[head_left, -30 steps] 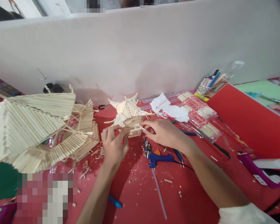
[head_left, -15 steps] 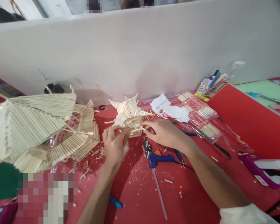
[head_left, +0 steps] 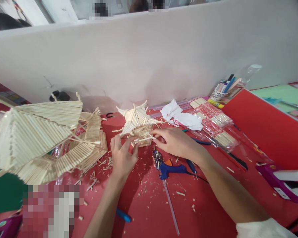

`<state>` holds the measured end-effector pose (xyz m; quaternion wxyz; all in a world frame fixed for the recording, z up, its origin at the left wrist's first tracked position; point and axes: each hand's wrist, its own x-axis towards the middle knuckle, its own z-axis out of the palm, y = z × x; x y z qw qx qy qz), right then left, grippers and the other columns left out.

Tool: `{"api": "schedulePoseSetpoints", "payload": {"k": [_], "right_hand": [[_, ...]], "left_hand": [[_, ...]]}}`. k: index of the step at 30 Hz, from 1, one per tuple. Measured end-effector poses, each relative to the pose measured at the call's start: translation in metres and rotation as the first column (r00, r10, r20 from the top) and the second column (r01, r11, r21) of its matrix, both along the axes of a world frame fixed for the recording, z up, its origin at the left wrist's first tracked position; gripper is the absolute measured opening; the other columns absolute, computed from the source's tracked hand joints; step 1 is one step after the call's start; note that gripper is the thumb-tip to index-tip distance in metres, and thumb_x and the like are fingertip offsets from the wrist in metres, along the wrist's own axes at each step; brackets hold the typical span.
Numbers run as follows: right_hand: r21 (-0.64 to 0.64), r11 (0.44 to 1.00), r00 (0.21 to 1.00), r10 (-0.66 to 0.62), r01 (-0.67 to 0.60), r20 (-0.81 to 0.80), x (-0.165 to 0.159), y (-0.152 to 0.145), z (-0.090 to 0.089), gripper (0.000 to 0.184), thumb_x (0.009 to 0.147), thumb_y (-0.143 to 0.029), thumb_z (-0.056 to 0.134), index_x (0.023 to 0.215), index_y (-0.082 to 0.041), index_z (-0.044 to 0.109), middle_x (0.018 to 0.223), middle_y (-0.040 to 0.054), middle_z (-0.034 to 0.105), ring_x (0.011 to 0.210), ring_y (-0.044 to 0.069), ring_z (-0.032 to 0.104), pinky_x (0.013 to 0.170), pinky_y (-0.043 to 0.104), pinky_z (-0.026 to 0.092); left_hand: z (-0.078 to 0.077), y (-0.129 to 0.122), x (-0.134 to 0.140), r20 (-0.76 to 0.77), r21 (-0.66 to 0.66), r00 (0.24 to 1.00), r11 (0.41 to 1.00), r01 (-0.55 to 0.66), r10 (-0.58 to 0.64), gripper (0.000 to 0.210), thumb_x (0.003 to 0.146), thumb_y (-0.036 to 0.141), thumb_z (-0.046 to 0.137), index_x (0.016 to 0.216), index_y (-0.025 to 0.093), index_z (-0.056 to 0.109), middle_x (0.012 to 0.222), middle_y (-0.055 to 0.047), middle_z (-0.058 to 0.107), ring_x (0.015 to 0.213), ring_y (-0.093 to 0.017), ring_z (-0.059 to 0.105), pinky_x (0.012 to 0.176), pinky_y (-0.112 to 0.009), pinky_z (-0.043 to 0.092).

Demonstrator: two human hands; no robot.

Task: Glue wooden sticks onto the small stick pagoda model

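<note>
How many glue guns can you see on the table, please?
3: a blue one just right of the hands, a purple one at the right edge, and another purple one partly cut off at the bottom left corner. More may be hidden.

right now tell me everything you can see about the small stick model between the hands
The small stick model is built of pale wooden sticks, with a peaked roof whose pointed corners flare outward over a slatted lower body. It stands upright on the red table near the white wall. The left hand touches its lower front; the right hand pinches a thin stick against its right side.
</note>
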<state>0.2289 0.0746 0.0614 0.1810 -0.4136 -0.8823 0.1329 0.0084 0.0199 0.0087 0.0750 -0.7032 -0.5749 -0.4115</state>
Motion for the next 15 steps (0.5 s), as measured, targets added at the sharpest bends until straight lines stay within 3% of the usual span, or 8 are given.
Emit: {"api": "schedulePoseSetpoints", "payload": {"k": [6, 15], "right_hand": [[-0.032, 0.999, 1.000, -0.004, 0.004, -0.003, 0.0000, 0.0005, -0.0003, 0.025, 0.095, -0.027, 0.054, 0.110, -0.024, 0.074, 0.079, 0.0053, 0.076, 0.068, 0.020, 0.066, 0.062, 0.034, 0.039], [-0.118, 0.993, 0.999, 0.007, -0.003, 0.038, -0.0013, 0.0005, 0.0076, 0.030, 0.095, -0.028, 0.049, 0.111, -0.021, 0.074, 0.081, 0.0070, 0.076, 0.072, 0.021, 0.066, 0.065, 0.034, 0.038]], "left_hand": [[-0.0059, 0.0031, -0.0004, 0.101, -0.018, 0.995, 1.000, -0.012, 0.014, 0.006, 0.088, 0.027, 0.074, 0.090, 0.024, 0.079, 0.107, -0.010, 0.061, 0.107, -0.027, 0.060, 0.095, -0.046, 0.049], [-0.0096, 0.0055, -0.0026, 0.227, -0.106, 0.973, 0.994, -0.004, 0.028, 0.006, 0.086, 0.028, 0.076, 0.087, 0.024, 0.081, 0.109, -0.008, 0.060, 0.110, -0.026, 0.058, 0.102, -0.046, 0.048]]}}
